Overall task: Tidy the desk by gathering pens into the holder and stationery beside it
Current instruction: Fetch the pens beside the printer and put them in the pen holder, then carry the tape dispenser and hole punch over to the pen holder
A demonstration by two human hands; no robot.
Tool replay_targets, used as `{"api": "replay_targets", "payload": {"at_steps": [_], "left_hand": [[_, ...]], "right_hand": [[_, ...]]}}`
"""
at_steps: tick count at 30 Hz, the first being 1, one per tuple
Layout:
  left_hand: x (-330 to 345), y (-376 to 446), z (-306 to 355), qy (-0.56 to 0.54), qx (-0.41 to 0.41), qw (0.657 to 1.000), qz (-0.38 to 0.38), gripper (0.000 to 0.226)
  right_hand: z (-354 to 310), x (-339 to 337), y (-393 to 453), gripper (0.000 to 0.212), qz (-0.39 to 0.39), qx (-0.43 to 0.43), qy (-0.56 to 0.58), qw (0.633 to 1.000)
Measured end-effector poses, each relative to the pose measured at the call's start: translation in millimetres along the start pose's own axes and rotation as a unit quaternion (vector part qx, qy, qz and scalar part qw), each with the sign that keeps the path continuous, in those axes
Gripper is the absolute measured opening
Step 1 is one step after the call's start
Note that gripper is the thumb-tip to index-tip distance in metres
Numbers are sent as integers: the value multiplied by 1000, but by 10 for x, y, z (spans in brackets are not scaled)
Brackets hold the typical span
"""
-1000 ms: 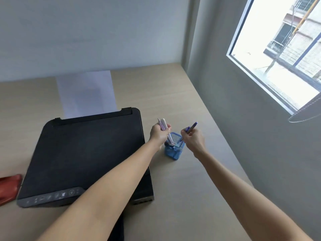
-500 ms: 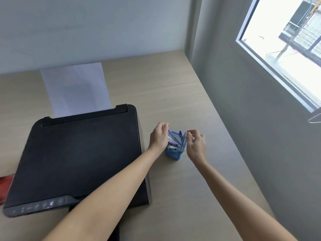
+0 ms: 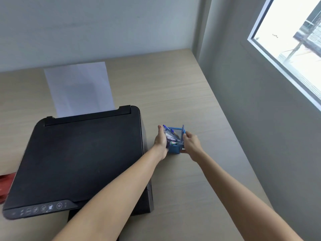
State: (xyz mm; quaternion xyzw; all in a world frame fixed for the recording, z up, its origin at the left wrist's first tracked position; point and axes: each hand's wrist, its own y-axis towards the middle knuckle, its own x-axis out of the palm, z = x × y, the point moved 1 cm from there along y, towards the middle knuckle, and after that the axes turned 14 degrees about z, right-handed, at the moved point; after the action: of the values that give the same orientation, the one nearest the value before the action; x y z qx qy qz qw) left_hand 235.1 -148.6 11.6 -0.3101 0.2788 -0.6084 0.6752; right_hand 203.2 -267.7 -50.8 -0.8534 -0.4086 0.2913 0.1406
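Two bare forearms reach out from the near edge over the pale wood-grain desk (image 3: 182, 87), the left one crossing the corner of the flat black printer (image 3: 83, 153), probably because the holder sits just right of it. Left hand (image 3: 162, 140) is pressed flat against the left wall of the small blue mesh square pen holder (image 3: 174, 149), fingers up along its side; right hand (image 3: 191, 142) curls round the right wall, thumb low at the base. Both hands are clamped on the holder from opposite sides, likely to steady or shift it without tipping. The blue and white pens (image 3: 171, 136) lean inside it, tips up. A red object (image 3: 6, 183) is cut off at far left. A white paper sheet (image 3: 78, 87) stands in the printer's rear tray, beyond.
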Motion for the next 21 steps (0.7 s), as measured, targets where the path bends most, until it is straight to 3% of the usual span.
{"api": "replay_targets", "payload": {"at_steps": [3, 8, 12, 17, 21], "left_hand": [[15, 76, 40, -11, -9, 1000, 14, 83], [79, 71, 53, -48, -23, 999, -11, 66], [18, 25, 70, -31, -18, 999, 3, 64], [-107, -389, 305, 34, 48, 998, 13, 50], [-385, -555, 505, 36, 110, 993, -29, 58]], "right_hand": [[-269, -54, -35, 29, -21, 0, -13, 1000], [-407, -122, 34, 28, -81, -17, -36, 996], [-447, -158, -28, 30, -87, -25, -62, 994], [-661, -262, -249, 43, 25, -139, -138, 980], [-1106, -290, -654, 40, 90, -221, -92, 967]]}}
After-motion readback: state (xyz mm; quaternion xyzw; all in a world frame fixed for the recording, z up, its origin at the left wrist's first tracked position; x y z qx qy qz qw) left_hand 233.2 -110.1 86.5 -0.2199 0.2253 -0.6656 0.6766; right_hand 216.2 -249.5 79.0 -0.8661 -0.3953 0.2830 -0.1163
